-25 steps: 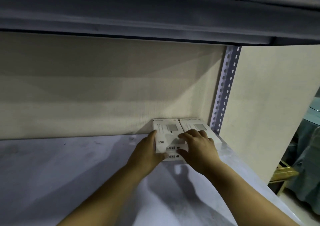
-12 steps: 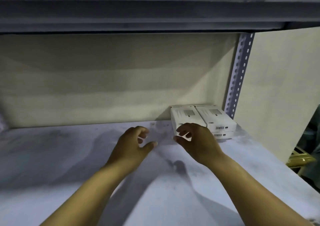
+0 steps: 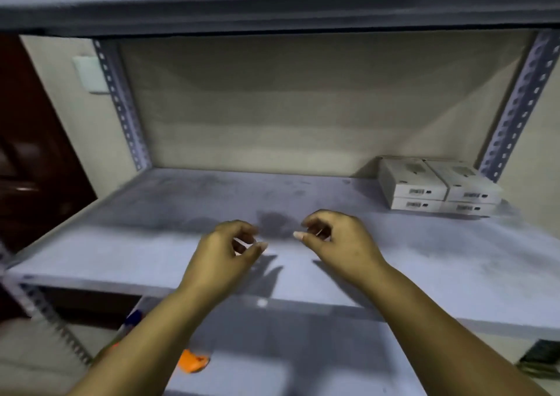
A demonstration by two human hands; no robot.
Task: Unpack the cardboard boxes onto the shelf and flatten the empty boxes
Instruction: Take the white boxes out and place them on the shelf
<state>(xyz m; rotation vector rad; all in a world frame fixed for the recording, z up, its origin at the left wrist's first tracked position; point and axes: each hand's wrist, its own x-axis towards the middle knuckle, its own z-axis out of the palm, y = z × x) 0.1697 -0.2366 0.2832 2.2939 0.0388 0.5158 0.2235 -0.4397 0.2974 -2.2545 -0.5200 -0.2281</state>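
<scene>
In the head view, the only one here, 4 small white boxes (image 3: 439, 188) sit at about 2 o'clock from the hands, stacked 2 high and 2 across in the far right corner of the grey shelf (image 3: 151, 244), touching each other and tucked just beside the perforated upright (image 3: 515, 104). The left hand (image 3: 221, 256) hovers above the front part of the shelf with its fingers loosely curled and holding nothing; the right hand (image 3: 339, 241) hangs near it at 3 o'clock, likewise loosely curled and empty, well apart from the stack. No cardboard carton shows in this frame. The white boxes look like light, stiff printed card with smooth faces and crisp edges, so they would probably slide easily on the dusty shelf and dent at a corner if squeezed hard. The safest hold is likely across the 2 long side faces, thumb on one and fingers on the other, or flat palms pushing the barcode ends to square the stack. An orange object (image 3: 192, 362) lies on the lower level at 6 o'clock, too blurred to identify.
</scene>
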